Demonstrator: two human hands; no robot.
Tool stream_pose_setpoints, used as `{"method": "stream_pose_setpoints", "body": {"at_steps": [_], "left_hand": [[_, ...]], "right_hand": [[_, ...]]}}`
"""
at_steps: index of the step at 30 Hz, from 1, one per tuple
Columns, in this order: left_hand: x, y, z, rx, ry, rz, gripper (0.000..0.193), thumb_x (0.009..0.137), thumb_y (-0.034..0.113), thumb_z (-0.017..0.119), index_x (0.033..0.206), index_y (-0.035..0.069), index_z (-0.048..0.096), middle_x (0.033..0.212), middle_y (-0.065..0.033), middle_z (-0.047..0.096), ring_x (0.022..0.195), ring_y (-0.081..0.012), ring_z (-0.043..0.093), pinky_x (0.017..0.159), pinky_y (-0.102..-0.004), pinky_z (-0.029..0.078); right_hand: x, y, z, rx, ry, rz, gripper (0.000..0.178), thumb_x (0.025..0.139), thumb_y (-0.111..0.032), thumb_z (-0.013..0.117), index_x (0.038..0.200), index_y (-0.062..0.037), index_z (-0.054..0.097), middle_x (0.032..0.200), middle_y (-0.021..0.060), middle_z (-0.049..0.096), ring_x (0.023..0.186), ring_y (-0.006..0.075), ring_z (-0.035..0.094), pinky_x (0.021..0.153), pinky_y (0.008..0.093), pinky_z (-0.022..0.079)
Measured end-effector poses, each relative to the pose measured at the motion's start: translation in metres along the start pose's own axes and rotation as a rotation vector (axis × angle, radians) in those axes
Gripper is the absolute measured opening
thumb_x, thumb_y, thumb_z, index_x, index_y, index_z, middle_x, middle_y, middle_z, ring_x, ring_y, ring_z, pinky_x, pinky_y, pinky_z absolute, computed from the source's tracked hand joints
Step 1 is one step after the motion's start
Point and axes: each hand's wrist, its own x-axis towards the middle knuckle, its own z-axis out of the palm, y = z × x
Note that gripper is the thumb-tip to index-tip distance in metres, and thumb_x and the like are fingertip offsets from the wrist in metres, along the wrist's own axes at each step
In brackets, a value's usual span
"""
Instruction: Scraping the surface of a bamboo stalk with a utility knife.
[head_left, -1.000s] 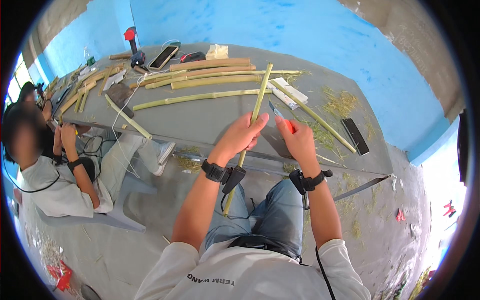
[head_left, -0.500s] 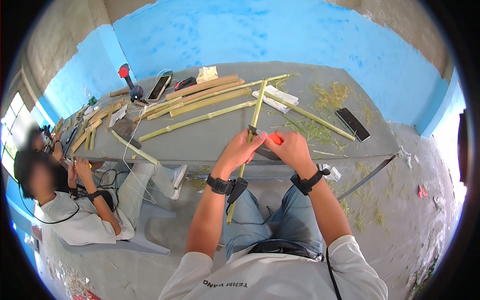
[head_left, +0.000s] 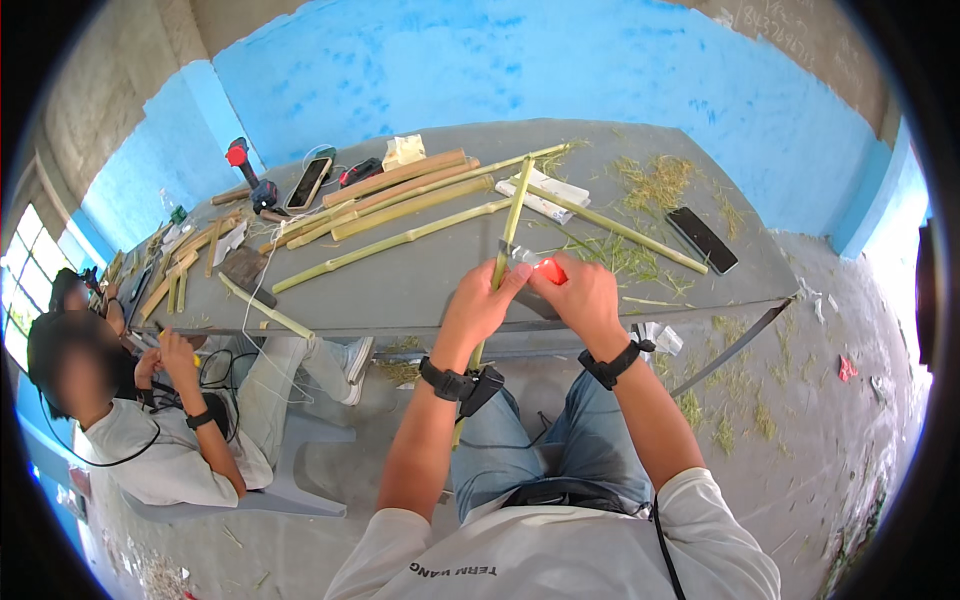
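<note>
My left hand (head_left: 482, 308) is closed around a slim green bamboo stick (head_left: 514, 210). The stick slants from beyond the table's near edge down past my wrist towards my lap. Beside it, my right hand (head_left: 582, 302) grips a knife with an orange-red handle (head_left: 549, 270). Its metal blade (head_left: 520, 255) lies against the stick just above my left hand, and my left thumb is close to the blade. My right fingers cover most of the handle.
Bamboo lengths (head_left: 410, 212) lie across the grey table (head_left: 400, 270). A black phone (head_left: 702, 240) and green shavings (head_left: 630, 262) are at the right. A cordless drill (head_left: 262, 192), another phone (head_left: 308, 182) and a stone block (head_left: 248, 272) sit left. A co-worker (head_left: 160, 440) sits at the left.
Both my hands stay close together on the stick and knife. The blade has turned slightly and now catches the light. At the left, the co-worker's hands have shifted a little.
</note>
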Motion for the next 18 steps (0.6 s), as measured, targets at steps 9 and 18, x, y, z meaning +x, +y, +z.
{"method": "stream_pose_setpoints", "body": {"at_steps": [9,18], "left_hand": [[-0.005,0.004,-0.007,-0.081,-0.108,-0.136,0.040,0.098,0.048,0.061,0.096,0.009,0.053,0.068,0.0032,0.047,0.055,-0.0083,0.047,0.051,-0.0246,0.039],[-0.002,-0.002,-0.031,-0.685,-0.382,-0.115,0.030,0.105,0.025,0.047,0.130,0.009,0.049,0.100,-0.0051,0.061,0.080,-0.0124,0.061,0.070,-0.0261,0.048]], "right_hand": [[0.002,0.006,-0.003,0.053,0.138,0.215,0.047,0.098,-0.048,0.059,0.091,-0.0023,0.061,0.074,0.0206,0.065,0.069,0.0424,0.063,0.060,0.0478,0.048],[0.003,0.002,-0.003,0.029,0.099,0.190,0.046,0.095,-0.048,0.062,0.087,-0.0029,0.061,0.073,0.0200,0.066,0.068,0.0413,0.064,0.060,0.0467,0.049]]}}
